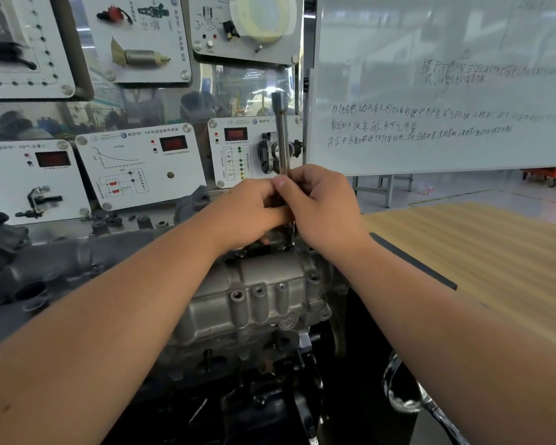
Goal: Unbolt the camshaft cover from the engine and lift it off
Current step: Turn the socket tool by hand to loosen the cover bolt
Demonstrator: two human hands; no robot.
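The grey cast camshaft cover (254,293) sits on top of the engine in the middle of the view. A long metal socket wrench (281,136) stands upright with its lower end on a bolt at the cover's far right edge. My left hand (247,210) and my right hand (321,207) both grip the wrench shaft just above the cover, thumbs meeting at the front. The bolt under the socket is hidden by the tool and my fingers.
A dark intake manifold (45,264) lies left of the cover. Sensor display boards (138,165) stand behind the engine. A whiteboard (446,91) rises at the back right, and a wooden table (479,252) is to the right.
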